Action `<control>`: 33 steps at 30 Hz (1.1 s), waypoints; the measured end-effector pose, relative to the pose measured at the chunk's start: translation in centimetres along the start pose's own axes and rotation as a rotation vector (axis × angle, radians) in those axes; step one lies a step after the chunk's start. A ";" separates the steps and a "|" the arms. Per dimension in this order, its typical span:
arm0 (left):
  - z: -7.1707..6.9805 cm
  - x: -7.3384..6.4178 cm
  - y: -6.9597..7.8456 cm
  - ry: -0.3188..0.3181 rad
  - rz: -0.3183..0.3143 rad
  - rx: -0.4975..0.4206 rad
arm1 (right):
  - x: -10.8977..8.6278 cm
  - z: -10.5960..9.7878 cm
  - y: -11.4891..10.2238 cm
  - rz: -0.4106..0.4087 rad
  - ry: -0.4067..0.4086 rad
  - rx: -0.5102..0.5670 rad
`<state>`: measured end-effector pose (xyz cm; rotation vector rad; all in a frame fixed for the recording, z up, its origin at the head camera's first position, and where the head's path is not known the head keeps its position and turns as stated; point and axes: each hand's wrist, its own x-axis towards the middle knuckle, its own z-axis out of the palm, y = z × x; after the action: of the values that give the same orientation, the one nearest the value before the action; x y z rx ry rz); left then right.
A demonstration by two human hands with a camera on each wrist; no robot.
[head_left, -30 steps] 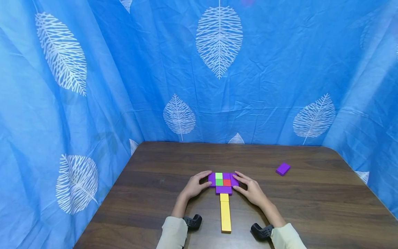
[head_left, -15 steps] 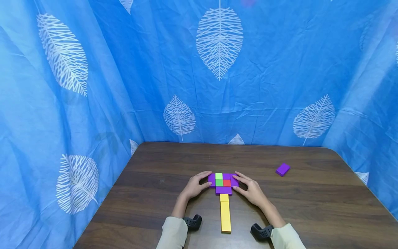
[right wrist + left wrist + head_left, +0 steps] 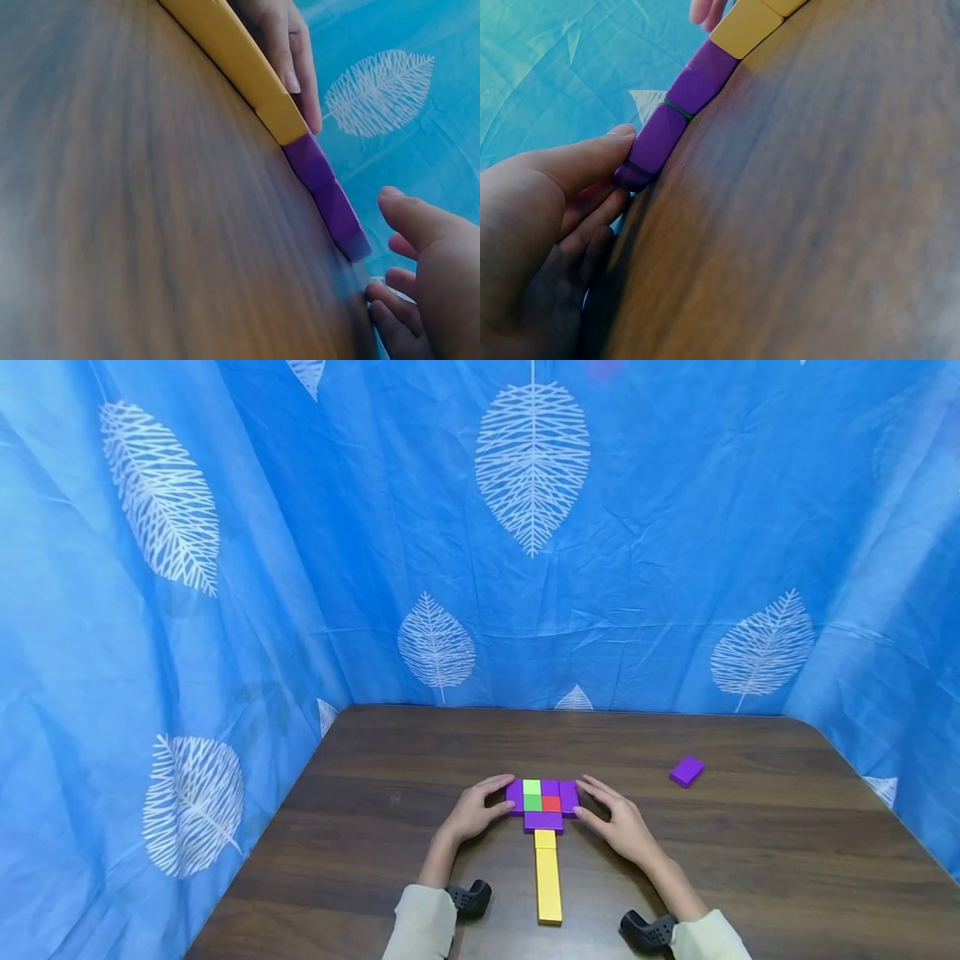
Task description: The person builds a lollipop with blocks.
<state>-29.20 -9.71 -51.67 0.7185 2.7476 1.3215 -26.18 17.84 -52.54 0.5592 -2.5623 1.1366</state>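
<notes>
Flat coloured blocks lie together on the table in the head view. Light green [image 3: 532, 787], green [image 3: 532, 803], red [image 3: 551, 803] and small purple [image 3: 550, 787] blocks form a square. Purple blocks flank it left [image 3: 514, 796] and right [image 3: 569, 797]; another purple block [image 3: 543, 822] lies below. From there a short yellow block [image 3: 545, 839] and a long yellow block [image 3: 548, 885] run toward the person. My left hand [image 3: 468, 812] holds the left purple block's outer side between thumb and fingers. Beside the right purple block, my right hand [image 3: 627, 828] has spread fingers, its thumb apart from the block [image 3: 349, 221].
A loose purple block [image 3: 686, 772] lies toward the right rear of the brown wooden table [image 3: 750, 843]. Blue curtain [image 3: 660, 527] with white leaf prints hangs behind and at the sides. Each wrist wears a black band mount, one on the left [image 3: 470, 899] and one on the right [image 3: 647, 932].
My right hand has let go of the right purple block and shifted slightly right. The left hand stays at its block. The head view has shifted a little.
</notes>
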 end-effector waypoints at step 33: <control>0.1 0.0 -0.1 0.002 -0.006 0.011 | 2.2 -11.1 8.5 -0.060 0.302 -0.232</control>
<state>-29.19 -9.71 -51.76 0.7091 2.7582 1.3082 -30.85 30.94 -49.88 0.3736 -2.3538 0.8176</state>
